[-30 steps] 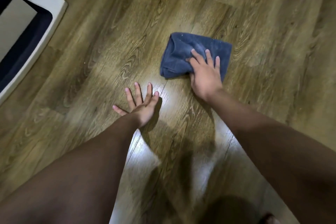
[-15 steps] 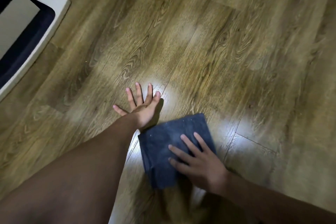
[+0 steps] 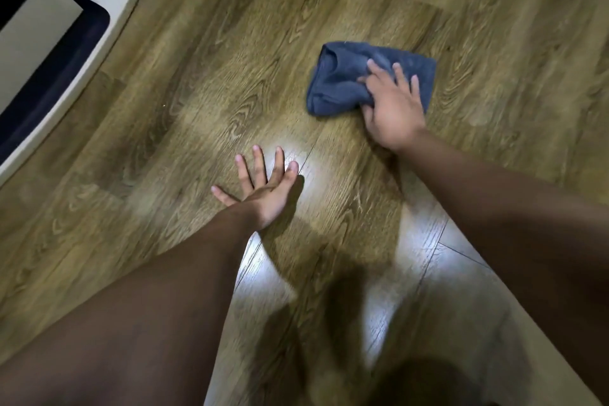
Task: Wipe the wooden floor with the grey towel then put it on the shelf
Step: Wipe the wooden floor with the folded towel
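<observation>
Right hand [image 3: 392, 109] is down on the grey towel [image 3: 342, 79], fingers [image 3: 400, 76] spread over the bunched cloth, thumb tucked against a fold, pressing it flat to the wooden floor [image 3: 230, 76]. Left hand [image 3: 263, 188] is planted beside it, well apart, fingers [image 3: 258, 161] splayed wide on bare boards in a bright glare patch. A white-framed unit [image 3: 99, 10] sits at the floor's far-left edge.

your left hand [image 3: 263, 189] lies flat, fingers spread, arm straight; your right hand [image 3: 392, 105] reaches farther right, fingers pressing down, slightly bent.
</observation>
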The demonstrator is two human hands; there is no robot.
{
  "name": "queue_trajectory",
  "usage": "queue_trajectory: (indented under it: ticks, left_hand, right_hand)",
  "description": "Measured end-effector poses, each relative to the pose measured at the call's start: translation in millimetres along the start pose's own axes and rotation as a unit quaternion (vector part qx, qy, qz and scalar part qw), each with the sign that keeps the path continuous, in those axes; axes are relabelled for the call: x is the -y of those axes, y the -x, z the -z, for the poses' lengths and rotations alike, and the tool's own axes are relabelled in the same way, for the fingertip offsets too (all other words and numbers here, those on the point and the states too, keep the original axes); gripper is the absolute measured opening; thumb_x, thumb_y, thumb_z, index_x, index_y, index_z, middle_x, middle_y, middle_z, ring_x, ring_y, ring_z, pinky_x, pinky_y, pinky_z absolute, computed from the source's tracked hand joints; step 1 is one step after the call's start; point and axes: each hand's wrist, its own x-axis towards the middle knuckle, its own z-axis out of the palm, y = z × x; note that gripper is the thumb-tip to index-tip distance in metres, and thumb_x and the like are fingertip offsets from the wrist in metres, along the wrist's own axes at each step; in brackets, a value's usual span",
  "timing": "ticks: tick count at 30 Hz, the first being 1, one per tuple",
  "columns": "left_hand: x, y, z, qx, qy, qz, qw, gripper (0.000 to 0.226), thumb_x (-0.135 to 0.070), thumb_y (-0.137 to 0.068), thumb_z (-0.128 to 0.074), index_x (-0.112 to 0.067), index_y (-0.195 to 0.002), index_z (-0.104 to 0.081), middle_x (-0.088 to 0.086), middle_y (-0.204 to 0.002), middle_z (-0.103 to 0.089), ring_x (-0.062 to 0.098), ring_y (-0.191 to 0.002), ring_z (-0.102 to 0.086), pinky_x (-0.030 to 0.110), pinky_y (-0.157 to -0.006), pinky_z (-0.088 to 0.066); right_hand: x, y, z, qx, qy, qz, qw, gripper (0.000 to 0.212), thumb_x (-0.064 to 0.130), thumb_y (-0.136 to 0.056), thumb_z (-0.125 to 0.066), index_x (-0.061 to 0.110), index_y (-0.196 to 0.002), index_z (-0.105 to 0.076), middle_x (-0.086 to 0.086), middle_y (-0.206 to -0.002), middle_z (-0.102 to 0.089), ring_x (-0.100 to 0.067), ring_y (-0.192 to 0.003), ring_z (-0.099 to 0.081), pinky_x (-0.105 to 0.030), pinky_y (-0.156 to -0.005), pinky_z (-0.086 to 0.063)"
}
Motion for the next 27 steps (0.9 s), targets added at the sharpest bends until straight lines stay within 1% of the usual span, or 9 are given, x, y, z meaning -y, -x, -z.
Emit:
queue_trajectory:
  ticks: [2,5,10,15,18,20,22,24,27]
  left_hand:
    - [0,0,0,-0.004,0.001,0.001,1.000,0.062,-0.072,-0.095,-0.007,-0.056,-0.154,0.005,-0.015,-0.166,0.021,0.018,-0.151,0.025,0.077,-0.109,0.010]
    - [2,-3,-3,-0.011,0.013,0.003,1.000,0.063,-0.074,-0.094,-0.007,-0.057,-0.154,0.002,-0.016,-0.167,0.017,0.018,-0.153,0.022,0.077,-0.108,0.010]
    - [9,-13,-11,-0.026,0.034,0.005,0.999,0.065,-0.079,-0.090,-0.005,-0.061,-0.151,0.001,-0.021,-0.166,0.015,0.015,-0.152,0.022,0.077,-0.107,0.013]
    - [21,-18,-9,-0.026,0.036,-0.020,0.999,0.082,-0.088,-0.077,0.001,-0.057,-0.153,0.002,-0.020,-0.164,0.021,0.015,-0.150,0.028,0.071,-0.107,0.025]
    - [17,-12,-8,-0.018,0.031,-0.021,0.999,0.077,-0.091,-0.074,0.002,-0.067,-0.147,0.002,-0.022,-0.165,0.018,0.015,-0.151,0.026,0.077,-0.104,0.020]
    - [20,-11,-3,-0.067,-0.029,-0.028,0.997,0.073,-0.088,-0.079,0.007,-0.066,-0.148,-0.001,-0.021,-0.165,0.018,0.015,-0.150,0.027,0.076,-0.096,0.030]
    - [30,-17,12,-0.116,-0.047,0.016,0.992,0.080,-0.090,-0.076,0.011,-0.062,-0.150,-0.004,-0.017,-0.166,0.016,0.019,-0.151,0.026,0.076,-0.089,0.034]
    - [45,-23,21,-0.122,0.012,0.090,0.988,0.079,-0.093,-0.072,0.008,-0.067,-0.146,0.004,-0.018,-0.164,0.025,0.021,-0.150,0.030,0.083,-0.093,0.024]
    - [49,-28,27,-0.090,0.077,0.096,0.988,0.084,-0.098,-0.056,0.007,-0.076,-0.137,0.006,-0.023,-0.164,0.019,0.023,-0.153,0.023,0.084,-0.097,0.013]
  right_hand:
    - [12,-3,-5,-0.012,-0.021,-0.025,0.999,0.046,0.024,-0.096,-0.050,0.027,-0.142,-0.048,0.009,-0.164,-0.023,-0.032,-0.153,-0.008,-0.056,-0.122,0.001]
    - [28,39,-15,-0.006,0.007,0.005,1.000,0.052,0.023,-0.094,-0.055,0.027,-0.145,-0.046,0.009,-0.163,-0.026,-0.035,-0.153,-0.007,-0.060,-0.121,0.001]
    - [55,164,-28,0.058,0.078,0.127,0.987,0.064,0.031,-0.076,-0.073,0.023,-0.138,-0.056,0.003,-0.156,-0.042,-0.045,-0.146,-0.027,-0.069,-0.115,-0.015]
    - [53,272,-48,0.143,0.128,0.319,0.928,0.054,0.044,-0.082,-0.054,0.026,-0.133,-0.057,0.003,-0.154,-0.044,-0.049,-0.140,-0.036,-0.071,-0.113,-0.016]
    - [45,267,-44,0.158,0.164,0.404,0.886,0.052,0.046,-0.083,-0.050,0.030,-0.133,-0.056,0.005,-0.154,-0.045,-0.046,-0.140,-0.038,-0.072,-0.109,-0.027]
    - [42,251,-37,0.177,0.163,0.409,0.880,0.049,0.045,-0.084,-0.053,0.035,-0.133,-0.057,0.010,-0.154,-0.044,-0.042,-0.143,-0.036,-0.069,-0.108,-0.031]
    - [39,240,-36,0.183,0.147,0.411,0.881,0.046,0.046,-0.087,-0.056,0.037,-0.133,-0.056,0.014,-0.156,-0.040,-0.038,-0.146,-0.030,-0.065,-0.111,-0.031]
    - [38,232,-39,0.181,0.129,0.428,0.876,0.045,0.045,-0.089,-0.052,0.037,-0.133,-0.052,0.014,-0.158,-0.036,-0.036,-0.149,-0.026,-0.063,-0.114,-0.027]
    - [40,200,-37,0.158,0.131,0.441,0.874,0.047,0.041,-0.083,-0.061,0.037,-0.129,-0.055,0.014,-0.156,-0.038,-0.031,-0.147,-0.031,-0.057,-0.114,-0.028]
